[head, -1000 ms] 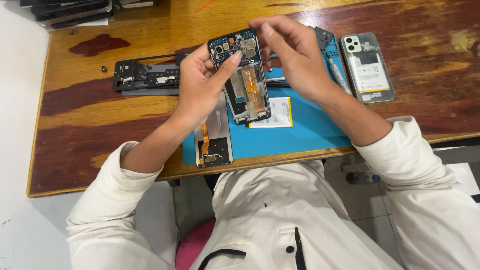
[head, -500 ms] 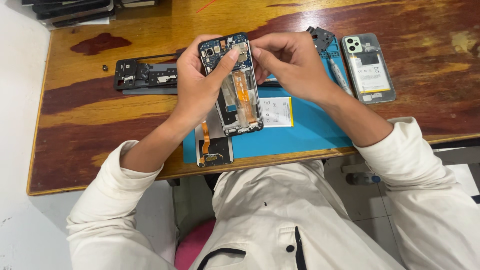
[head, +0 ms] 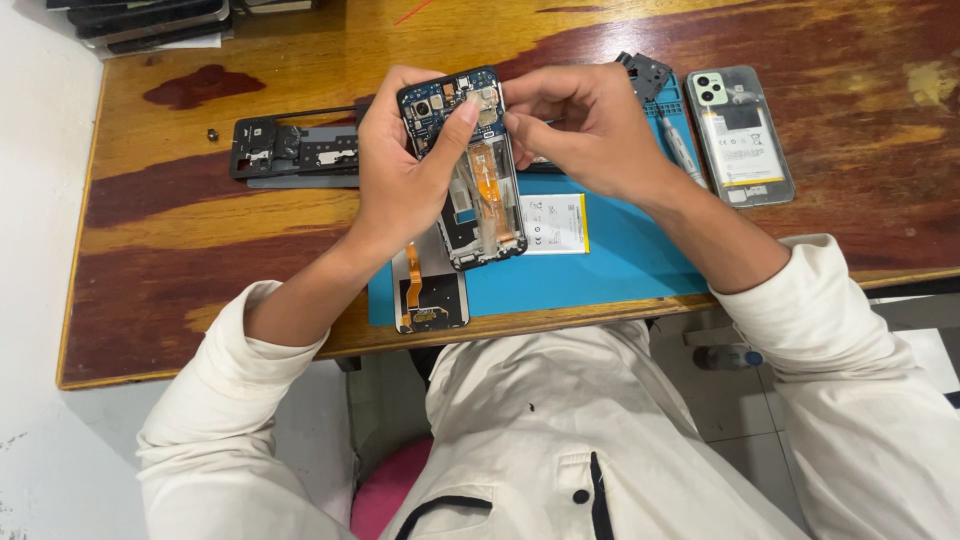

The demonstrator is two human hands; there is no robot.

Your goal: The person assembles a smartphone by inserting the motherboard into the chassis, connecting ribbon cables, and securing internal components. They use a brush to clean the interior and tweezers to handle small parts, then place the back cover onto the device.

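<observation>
I am gripping the opened phone (head: 470,165) in my left hand (head: 405,170), long axis running up the frame, while my right hand (head: 580,130) is pinching at its top end in the upper centre

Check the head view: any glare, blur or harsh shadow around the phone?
Head view: even, soft light; sharp on the phone and both hands, left hand and right hand; mild sheen on the table top, only faint shadows under the hands; no motion blur visible.
</observation>
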